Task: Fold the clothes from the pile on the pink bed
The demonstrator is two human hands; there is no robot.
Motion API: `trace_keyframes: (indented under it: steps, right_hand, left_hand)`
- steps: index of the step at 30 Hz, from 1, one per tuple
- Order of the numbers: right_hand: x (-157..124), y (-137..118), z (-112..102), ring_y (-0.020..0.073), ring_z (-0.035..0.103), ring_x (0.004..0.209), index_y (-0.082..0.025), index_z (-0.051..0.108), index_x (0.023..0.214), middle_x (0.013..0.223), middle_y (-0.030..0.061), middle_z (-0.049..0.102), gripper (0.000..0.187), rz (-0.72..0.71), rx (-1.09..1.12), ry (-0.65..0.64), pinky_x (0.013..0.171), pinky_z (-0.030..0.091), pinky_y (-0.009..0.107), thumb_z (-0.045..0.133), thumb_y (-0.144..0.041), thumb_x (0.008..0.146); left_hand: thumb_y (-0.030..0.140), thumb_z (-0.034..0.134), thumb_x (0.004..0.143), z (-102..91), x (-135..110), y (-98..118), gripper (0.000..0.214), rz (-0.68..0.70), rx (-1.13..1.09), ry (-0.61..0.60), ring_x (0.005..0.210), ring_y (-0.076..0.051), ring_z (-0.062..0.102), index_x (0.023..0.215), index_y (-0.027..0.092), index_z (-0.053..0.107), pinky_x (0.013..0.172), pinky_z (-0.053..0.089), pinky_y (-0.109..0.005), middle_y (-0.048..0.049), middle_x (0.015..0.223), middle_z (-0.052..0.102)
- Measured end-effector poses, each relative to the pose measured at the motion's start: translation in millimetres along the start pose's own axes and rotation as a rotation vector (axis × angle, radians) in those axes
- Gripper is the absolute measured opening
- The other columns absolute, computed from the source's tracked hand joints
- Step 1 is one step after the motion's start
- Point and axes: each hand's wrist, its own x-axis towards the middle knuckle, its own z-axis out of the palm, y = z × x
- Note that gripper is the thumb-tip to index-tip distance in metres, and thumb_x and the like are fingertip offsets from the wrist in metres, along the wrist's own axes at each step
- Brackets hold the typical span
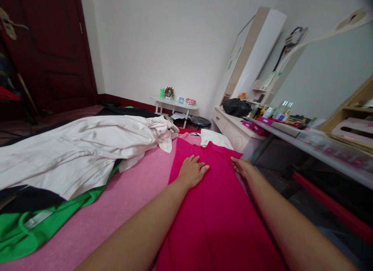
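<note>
A bright pink garment (224,216) lies stretched lengthwise on the pink bed cover (140,189), with a seam or crease running down its middle. Its exact kind I cannot make out. Flat on its upper left part rests my left hand (192,172), fingers stretched out. At the far right corner, my right hand (242,167) pinches the garment's edge between thumb and fingers. A white cloth (215,138) sits just beyond the garment's far end.
White clothing (87,143) is heaped on the left over green cloth (70,209) and black cloth. A dressing table (227,119) with a black bag (236,107) and cosmetics stands at the right. Behind are a small white table (175,103) and a round stool (201,122).
</note>
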Motion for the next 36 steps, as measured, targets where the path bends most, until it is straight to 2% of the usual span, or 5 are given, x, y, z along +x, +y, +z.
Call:
trace_keyframes:
  steps: [8, 14, 18, 27, 36]
  right_hand:
    - [-21, -35, 30, 0.0169, 0.061, 0.059, -0.013, 0.061, 0.094, 0.067, 0.0052, 0.065, 0.016, -0.258, -0.088, 0.14, 0.047, 0.047, 0.023, 0.056, -0.021, 0.08]
    - [-94, -59, 54, 0.0215, 0.066, 0.092, -0.019, 0.063, 0.114, 0.117, 0.0086, 0.066, 0.049, -0.64, -0.226, -0.315, 0.08, 0.054, 0.031, 0.072, -0.029, 0.068]
    - [-140, -36, -3, 0.0256, 0.062, 0.107, -0.018, 0.066, 0.111, 0.117, 0.0116, 0.066, 0.037, -0.777, -0.545, -0.5, 0.093, 0.048, 0.041, 0.061, -0.034, 0.077]
    - [-263, 51, -166, 0.0219, 0.065, 0.077, -0.022, 0.062, 0.108, 0.09, 0.0059, 0.07, 0.039, -0.329, -1.075, -0.383, 0.066, 0.047, 0.029, 0.066, -0.04, 0.073]
    - [-321, 27, -171, 0.0117, 0.049, 0.052, -0.024, 0.054, 0.071, 0.059, -0.0016, 0.055, 0.019, -0.278, -0.718, -0.491, 0.046, 0.036, 0.02, 0.053, -0.04, 0.082]
  left_hand:
    - [0.05, 0.029, 0.097, 1.3, 2, -3, 0.052, -0.012, -0.141, 0.124, 0.13, -0.027, 0.044, 0.118, 0.019, 0.065, 0.11, 0.032, -0.042, -0.011, 0.137, 0.053]
    - [0.035, 0.037, 0.097, -0.4, 5, -14, 0.046, -0.16, -0.418, 0.433, 0.123, -0.023, 0.049, 0.133, 0.008, 0.047, 0.105, 0.039, -0.036, -0.0163, 0.13, 0.055]
    - [0.019, 0.052, 0.088, 2.0, 5, -18, 0.045, -0.116, -0.398, 0.44, 0.117, -0.024, 0.053, 0.131, 0.007, 0.049, 0.101, 0.043, -0.036, -0.0162, 0.125, 0.058]
    - [0.021, 0.053, 0.087, 7.6, 5, -17, 0.036, -0.03, -0.396, 0.3, 0.115, -0.026, 0.055, 0.121, 0.013, 0.062, 0.103, 0.039, -0.04, -0.0133, 0.12, 0.063]
    - [0.022, 0.049, 0.088, 12.4, 16, -19, 0.034, -0.077, -0.479, 0.338, 0.122, -0.025, 0.052, 0.118, 0.013, 0.061, 0.108, 0.035, -0.041, -0.0136, 0.127, 0.06]
